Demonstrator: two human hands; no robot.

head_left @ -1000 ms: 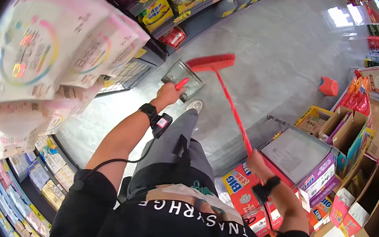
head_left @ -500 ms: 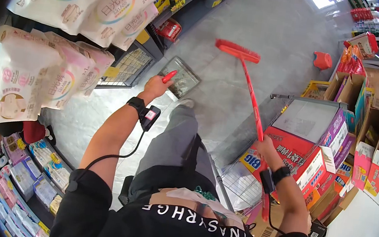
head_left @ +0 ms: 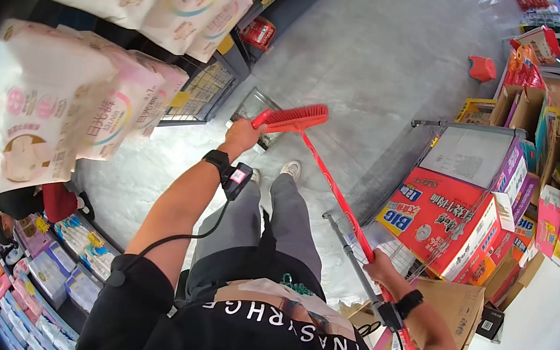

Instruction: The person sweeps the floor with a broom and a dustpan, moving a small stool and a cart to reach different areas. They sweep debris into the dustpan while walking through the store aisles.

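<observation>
My left hand (head_left: 241, 135) is closed around the red handle of a dustpan (head_left: 253, 105), whose clear, dirty-looking pan lies ahead of it near the shelf corner. In my right hand (head_left: 382, 271) is the long red stick of a broom (head_left: 346, 207), which slants up and left. The broom's red bristled head (head_left: 297, 118) overlaps the pan in view, close beside my left hand; whether they touch I cannot tell.
White packages (head_left: 33, 103) hang over the left side. Red cartons (head_left: 432, 218) in a wire cart and open cardboard boxes stand right. A red stool (head_left: 482, 69) is on the grey floor (head_left: 371, 60). Another person's legs (head_left: 56, 202) show at lower left.
The broom head has swung left and nearer to me, up to the dustpan. My right hand has moved lower. Both my shoes now show, and the view has shifted.
</observation>
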